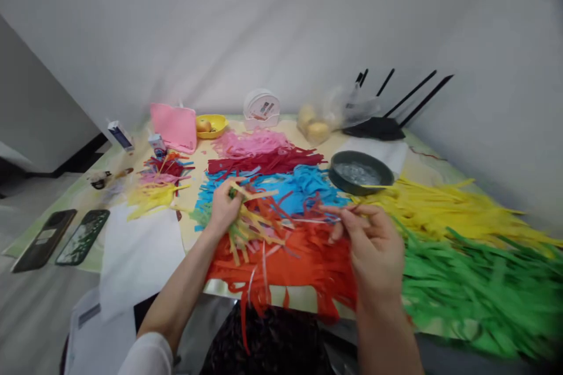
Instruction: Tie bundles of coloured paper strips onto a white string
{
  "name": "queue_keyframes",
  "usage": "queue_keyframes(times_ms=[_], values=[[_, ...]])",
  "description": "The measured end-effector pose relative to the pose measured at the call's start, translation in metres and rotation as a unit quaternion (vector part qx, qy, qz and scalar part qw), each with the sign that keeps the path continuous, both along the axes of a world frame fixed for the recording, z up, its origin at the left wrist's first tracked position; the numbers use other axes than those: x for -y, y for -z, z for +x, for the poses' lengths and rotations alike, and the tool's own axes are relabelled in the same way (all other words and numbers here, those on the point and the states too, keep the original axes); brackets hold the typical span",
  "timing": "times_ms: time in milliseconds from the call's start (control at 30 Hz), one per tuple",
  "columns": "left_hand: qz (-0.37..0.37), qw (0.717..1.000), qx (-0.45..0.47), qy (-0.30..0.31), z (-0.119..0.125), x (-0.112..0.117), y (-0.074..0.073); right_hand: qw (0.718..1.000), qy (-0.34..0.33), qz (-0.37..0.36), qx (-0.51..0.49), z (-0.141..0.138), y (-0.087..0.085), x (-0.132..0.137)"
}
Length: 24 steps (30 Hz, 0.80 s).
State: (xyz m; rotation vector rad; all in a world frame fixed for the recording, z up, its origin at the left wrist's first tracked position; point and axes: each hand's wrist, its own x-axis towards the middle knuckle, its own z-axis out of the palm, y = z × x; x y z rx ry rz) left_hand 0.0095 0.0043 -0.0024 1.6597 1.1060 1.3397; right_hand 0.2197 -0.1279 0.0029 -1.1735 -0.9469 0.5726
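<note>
My left hand (pixel 226 206) is closed around a bundle of mixed-colour strips (pixel 246 228) in yellow, green and orange, whose loose ends fan out over the pile of red strips (pixel 285 261). My right hand (pixel 373 240) has its thumb and index finger pinched together to the right of the bundle. What lies between those fingertips is too blurred to make out. Just beyond both hands spreads a pile of blue strips (pixel 303 184). A few thin pale strips hang over the table's front edge.
Dark red strips (pixel 268 162), pink strips (pixel 250 142), yellow strips (pixel 444 211) and green strips (pixel 479 281) cover the table. A grey round dish (pixel 360 173) stands behind my right hand. Left are a small mixed bundle (pixel 160 179), white paper (pixel 136 258) and two phones (pixel 83 237). A black router (pixel 376 128) stands far back.
</note>
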Motion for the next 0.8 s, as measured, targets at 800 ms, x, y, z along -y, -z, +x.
queue_keyframes(times_ms=[800], values=[[-0.22,0.956,0.124,0.151,0.003,0.021,-0.004,0.98,-0.076,-0.084,0.163,-0.062,-0.013,-0.043]])
